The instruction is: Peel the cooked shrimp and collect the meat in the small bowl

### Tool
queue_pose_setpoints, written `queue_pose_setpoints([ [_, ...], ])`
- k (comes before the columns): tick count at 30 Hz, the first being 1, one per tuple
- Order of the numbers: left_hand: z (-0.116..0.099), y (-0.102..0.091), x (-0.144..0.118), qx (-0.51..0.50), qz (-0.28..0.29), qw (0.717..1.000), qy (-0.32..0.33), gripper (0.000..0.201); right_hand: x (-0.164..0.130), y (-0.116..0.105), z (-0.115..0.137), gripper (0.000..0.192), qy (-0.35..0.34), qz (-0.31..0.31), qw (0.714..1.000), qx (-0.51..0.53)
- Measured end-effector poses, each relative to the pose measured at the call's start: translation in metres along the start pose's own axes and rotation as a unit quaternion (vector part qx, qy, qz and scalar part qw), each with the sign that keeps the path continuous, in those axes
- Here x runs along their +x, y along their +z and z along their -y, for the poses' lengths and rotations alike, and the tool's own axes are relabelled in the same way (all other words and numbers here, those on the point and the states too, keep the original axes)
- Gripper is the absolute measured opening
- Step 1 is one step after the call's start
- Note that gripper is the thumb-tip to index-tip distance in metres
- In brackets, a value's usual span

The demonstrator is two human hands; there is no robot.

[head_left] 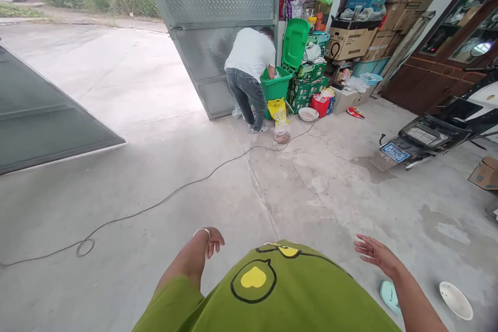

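My left hand hangs low at the bottom centre-left with a bracelet on its wrist, fingers loosely curled and holding nothing. Over at the bottom right, my right hand is stretched out with the fingers apart and nothing in it. Between them is my green shirt with a yellow print. Both hands are over bare concrete floor, touching nothing. A white bowl and a light blue slipper lie on the floor near my right arm.
A person in a white shirt bends over an open green bin beside a metal door. A black cable crosses the floor. Stacked boxes, a yellow bag and a parked scooter stand at the right.
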State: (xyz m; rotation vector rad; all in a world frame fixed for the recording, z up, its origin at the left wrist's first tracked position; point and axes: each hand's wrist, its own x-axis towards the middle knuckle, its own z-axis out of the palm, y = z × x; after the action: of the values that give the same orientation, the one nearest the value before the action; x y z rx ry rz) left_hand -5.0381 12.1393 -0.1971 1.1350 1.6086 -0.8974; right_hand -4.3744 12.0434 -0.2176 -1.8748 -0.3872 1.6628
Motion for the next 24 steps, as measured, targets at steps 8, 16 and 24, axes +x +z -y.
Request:
queue_pose_setpoints([
  [8,-0.146,-0.303,0.075,-0.001,-0.015,0.998,0.061,0.034,0.094,-0.034,0.084,0.039,0.089,-0.068,0.991,0.078],
  [16,-0.231,-0.506,0.09,0.009,-0.058,0.998,0.026,0.034,0.24,0.026,0.309,0.051,0.031,-0.041,0.998,0.043],
  [24,-0.308,-0.725,0.133,0.01,-0.137,0.99,0.019,0.025,0.296,0.044,0.422,0.086,0.017,-0.034,0.999,-0.02],
])
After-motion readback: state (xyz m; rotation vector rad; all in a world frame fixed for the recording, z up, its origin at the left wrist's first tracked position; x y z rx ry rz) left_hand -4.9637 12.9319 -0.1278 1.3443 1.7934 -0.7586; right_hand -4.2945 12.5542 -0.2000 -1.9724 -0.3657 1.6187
